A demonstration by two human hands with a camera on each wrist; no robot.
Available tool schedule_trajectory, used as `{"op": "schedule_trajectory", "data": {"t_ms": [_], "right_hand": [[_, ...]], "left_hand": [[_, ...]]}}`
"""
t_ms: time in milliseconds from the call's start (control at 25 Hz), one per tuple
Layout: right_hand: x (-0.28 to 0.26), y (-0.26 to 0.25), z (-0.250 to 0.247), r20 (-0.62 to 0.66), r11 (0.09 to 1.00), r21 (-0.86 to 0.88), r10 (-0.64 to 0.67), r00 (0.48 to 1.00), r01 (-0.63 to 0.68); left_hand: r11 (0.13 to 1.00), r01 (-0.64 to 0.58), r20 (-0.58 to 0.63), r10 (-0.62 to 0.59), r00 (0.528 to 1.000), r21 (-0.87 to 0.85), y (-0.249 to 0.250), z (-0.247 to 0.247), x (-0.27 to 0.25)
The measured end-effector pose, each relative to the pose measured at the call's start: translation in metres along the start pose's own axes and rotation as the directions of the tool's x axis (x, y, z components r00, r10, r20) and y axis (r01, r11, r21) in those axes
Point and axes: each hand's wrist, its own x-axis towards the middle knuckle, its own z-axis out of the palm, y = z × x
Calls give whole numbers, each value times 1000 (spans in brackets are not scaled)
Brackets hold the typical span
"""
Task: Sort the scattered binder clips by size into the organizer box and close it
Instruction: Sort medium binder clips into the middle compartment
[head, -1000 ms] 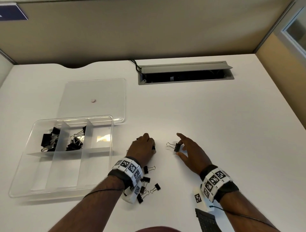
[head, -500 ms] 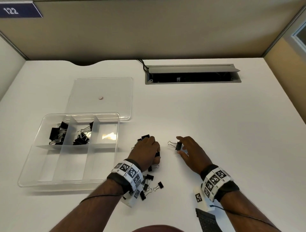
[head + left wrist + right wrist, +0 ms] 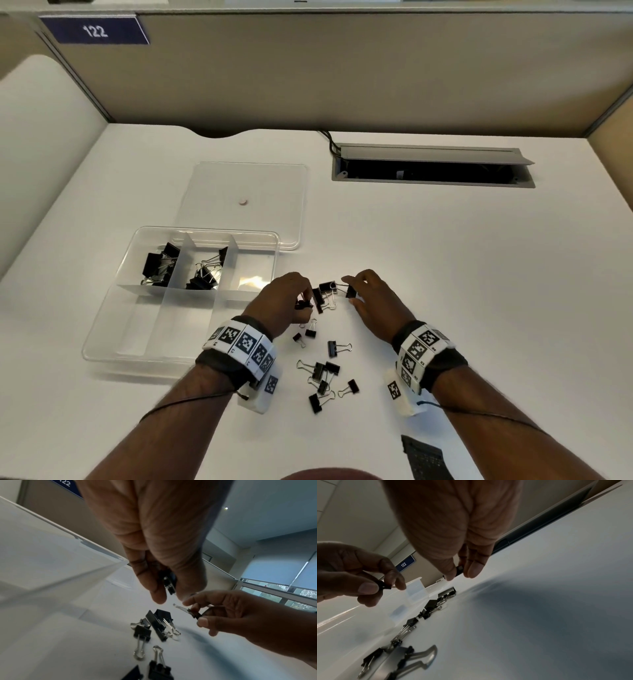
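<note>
Beside the organizer box point(image 3: 102, 346), left hand point(image 3: 284, 301) and right hand point(image 3: 376, 305) each pinch a small binder clip point(image 3: 350, 291), lifted clear for sorting.

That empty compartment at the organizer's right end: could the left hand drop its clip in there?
Probably yes. The left hand pinches a small binder clip right beside the organizer box, whose lid lies off behind it; nothing covers that compartment.
</note>
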Motion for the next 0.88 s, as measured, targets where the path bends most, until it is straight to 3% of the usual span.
{"op": "schedule_trajectory", "data": {"t_ms": [200,600,880], "right_hand": [[17,-9,8,-20,999,3,50,999,-50],[38,-29,16,104,996,-78,44,994,-36],[51,-33,26,112,988,-132,99,989,-84]], "left_hand": [[1000,20,-5,-20,1000,13,4,-3,-3],[998,64,-148,-61,987,17,1,-6,7],[997,70,-157,-66,985,21,-2,-7,8]]}}
